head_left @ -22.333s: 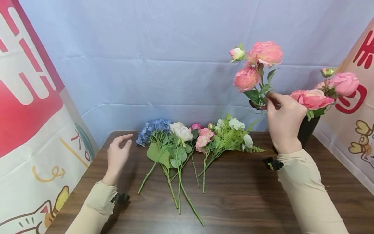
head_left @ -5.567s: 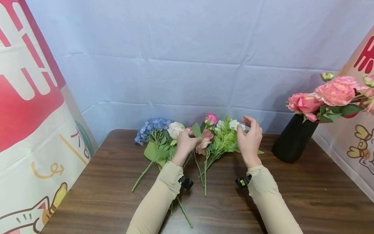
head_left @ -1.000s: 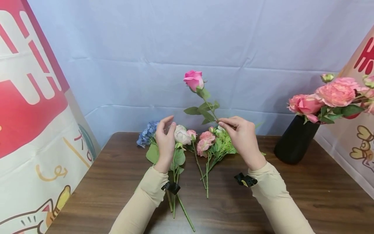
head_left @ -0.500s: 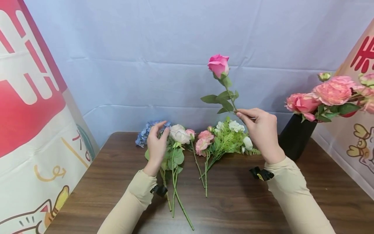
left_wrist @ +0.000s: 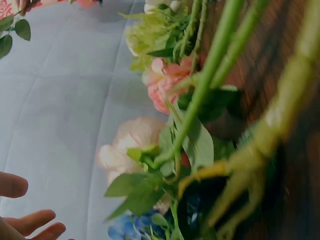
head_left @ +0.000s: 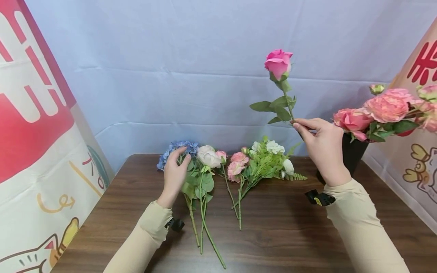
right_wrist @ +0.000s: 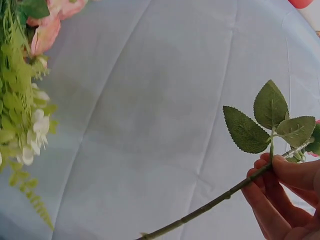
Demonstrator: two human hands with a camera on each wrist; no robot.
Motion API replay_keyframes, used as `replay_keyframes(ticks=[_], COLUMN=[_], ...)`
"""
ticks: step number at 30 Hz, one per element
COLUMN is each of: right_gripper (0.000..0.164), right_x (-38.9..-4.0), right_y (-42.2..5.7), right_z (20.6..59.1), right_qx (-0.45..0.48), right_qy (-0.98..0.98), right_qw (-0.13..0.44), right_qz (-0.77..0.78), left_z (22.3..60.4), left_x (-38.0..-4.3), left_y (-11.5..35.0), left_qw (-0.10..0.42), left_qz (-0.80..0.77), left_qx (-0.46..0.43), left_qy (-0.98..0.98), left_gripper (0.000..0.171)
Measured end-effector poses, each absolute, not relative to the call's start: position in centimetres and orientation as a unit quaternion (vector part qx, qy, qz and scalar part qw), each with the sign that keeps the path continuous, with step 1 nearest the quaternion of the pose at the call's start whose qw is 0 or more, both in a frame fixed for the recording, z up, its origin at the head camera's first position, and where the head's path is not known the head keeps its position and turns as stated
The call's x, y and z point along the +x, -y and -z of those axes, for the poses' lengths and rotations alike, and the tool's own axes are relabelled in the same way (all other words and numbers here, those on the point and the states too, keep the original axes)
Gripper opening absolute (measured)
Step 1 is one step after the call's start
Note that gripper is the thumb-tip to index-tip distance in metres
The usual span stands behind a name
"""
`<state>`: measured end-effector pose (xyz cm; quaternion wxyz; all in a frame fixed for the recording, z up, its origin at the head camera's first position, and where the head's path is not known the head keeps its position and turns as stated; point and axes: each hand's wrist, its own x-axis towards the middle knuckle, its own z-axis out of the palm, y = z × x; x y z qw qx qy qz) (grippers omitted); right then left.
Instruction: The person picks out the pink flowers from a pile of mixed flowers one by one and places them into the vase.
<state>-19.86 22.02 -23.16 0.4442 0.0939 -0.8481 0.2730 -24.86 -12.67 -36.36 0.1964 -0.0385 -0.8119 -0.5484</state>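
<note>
A bright pink rose (head_left: 278,63) stands in the air at the right of the head view, its bloom up. My right hand (head_left: 322,146) pinches its stem just below the leaves; in the right wrist view the bare lower stem (right_wrist: 200,210) runs down past the fingers. My left hand (head_left: 175,172) hovers by the blue hydrangea (head_left: 164,157) with relaxed fingers and holds nothing. Behind the right hand stands a black vase (head_left: 353,153), partly hidden, with coral-pink peonies (head_left: 389,106) leaning right in it.
On the wooden table (head_left: 273,235) lie a white rose (head_left: 209,156), small pink flowers (head_left: 237,167) and a green-and-white spray (head_left: 268,159), stems toward me. A pale blue cloth (head_left: 191,76) hangs behind the table; printed cloths (head_left: 30,151) flank it.
My right hand has carried the pink rose up and right toward the vase. The left hand has drawn back leftward. Earlier, peonies went from the right hand into the vase.
</note>
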Motion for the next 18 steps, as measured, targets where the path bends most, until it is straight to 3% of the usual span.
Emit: replay_keyframes(ticks=[18], right_gripper=[0.017], right_x=[-19.3], right_y=[-26.3], right_z=[21.7], right_qx=[0.057], right_qy=[0.824], right_qw=[0.483], right_qz=[-0.290], left_z=[37.6], left_x=[-24.9], left_y=[16.7], left_qw=[0.218], left_qz=[0.482], left_qx=[-0.021], left_qy=[0.848], left_gripper=[0.038])
